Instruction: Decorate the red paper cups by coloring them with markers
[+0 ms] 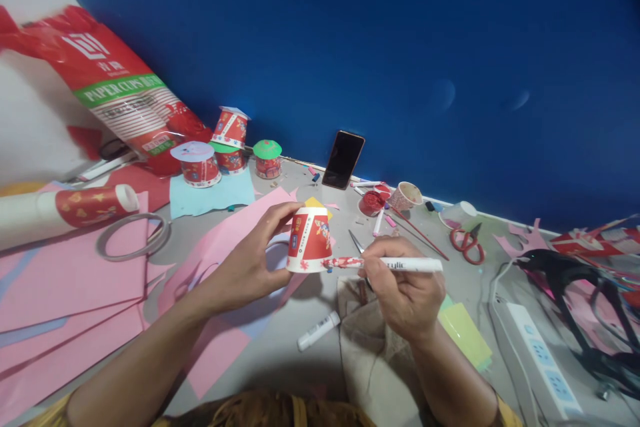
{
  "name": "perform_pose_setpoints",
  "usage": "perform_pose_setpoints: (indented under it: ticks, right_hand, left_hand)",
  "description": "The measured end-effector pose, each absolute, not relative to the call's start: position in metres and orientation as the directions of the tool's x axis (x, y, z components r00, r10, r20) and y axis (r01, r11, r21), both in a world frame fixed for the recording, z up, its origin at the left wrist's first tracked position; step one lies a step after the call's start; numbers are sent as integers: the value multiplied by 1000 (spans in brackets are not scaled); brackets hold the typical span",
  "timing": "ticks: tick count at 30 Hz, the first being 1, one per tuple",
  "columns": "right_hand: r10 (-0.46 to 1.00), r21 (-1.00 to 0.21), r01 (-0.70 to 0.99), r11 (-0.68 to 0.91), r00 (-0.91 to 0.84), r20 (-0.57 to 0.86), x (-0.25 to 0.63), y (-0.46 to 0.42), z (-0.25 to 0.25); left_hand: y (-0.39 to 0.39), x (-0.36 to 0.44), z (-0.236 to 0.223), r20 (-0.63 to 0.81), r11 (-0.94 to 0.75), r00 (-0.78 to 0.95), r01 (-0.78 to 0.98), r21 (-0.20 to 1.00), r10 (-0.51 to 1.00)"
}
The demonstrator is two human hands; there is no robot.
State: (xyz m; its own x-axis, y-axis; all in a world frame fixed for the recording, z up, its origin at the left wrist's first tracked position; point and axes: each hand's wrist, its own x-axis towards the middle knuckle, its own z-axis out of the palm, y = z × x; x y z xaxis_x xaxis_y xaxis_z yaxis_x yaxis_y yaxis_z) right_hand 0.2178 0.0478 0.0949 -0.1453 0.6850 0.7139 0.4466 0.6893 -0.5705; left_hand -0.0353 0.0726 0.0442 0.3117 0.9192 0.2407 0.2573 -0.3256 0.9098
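Observation:
My left hand (pixel 260 253) is closed around a red and white paper cup (pixel 311 240), which it holds upside down above the table. An acrylic marker (pixel 410 265) with a white barrel is pinched in my right hand (pixel 405 293). The marker's red-smeared front end (pixel 343 263) points left and meets the cup near its lower rim; whether the tip touches is too small to tell. Below the cup lies a short white tube (pixel 319 331). Under my right hand is a crumpled beige cloth (pixel 365 347), with a pointed metal blade (pixel 355 241) showing beside the fingers.
Several decorated cups (pixel 200 170) with paper discs stand at the back left, near a paper-cup bag (pixel 125 93). Pink paper sheets (pixel 75 280) cover the left side. A phone (pixel 344 159) leans against the wall. Red scissors (pixel 467 243), a power strip (pixel 543 353) and a black tool (pixel 575 293) lie right.

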Motion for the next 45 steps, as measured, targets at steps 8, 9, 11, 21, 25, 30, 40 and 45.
perform_pose_setpoints:
  ticks: [8, 9, 11, 21, 25, 30, 40, 45]
  right_hand:
    - [692, -573, 450, 684, -155, 705, 218, 49, 93]
    - [695, -575, 451, 682, -157, 702, 218, 49, 94]
    - [699, -577, 456, 677, -154, 698, 218, 49, 95]
    - [691, -567, 475, 673, -130, 711, 219, 49, 96]
    - [698, -570, 482, 665, -132, 704, 219, 49, 96]
    - [712, -588, 475, 655, -125, 691, 219, 50, 92]
    - [724, -632, 439, 639, -67, 686, 224, 48, 91]
    - [718, -589, 481, 649, -130, 684, 222, 48, 98]
  left_hand:
    - [72, -35, 43, 257, -341, 310, 257, 904, 915]
    - [72, -35, 43, 259, -343, 310, 256, 904, 915]
    - [72, -35, 44, 266, -348, 308, 253, 903, 914]
    - [73, -36, 45, 273, -351, 307, 237, 906, 912]
    - [73, -36, 44, 272, -350, 305, 242, 905, 913]
    - [72, -35, 46, 267, -348, 312, 240, 906, 912]
    - [73, -36, 46, 256, -337, 306, 248, 908, 917]
    - [73, -35, 46, 252, -336, 309, 259, 905, 917]
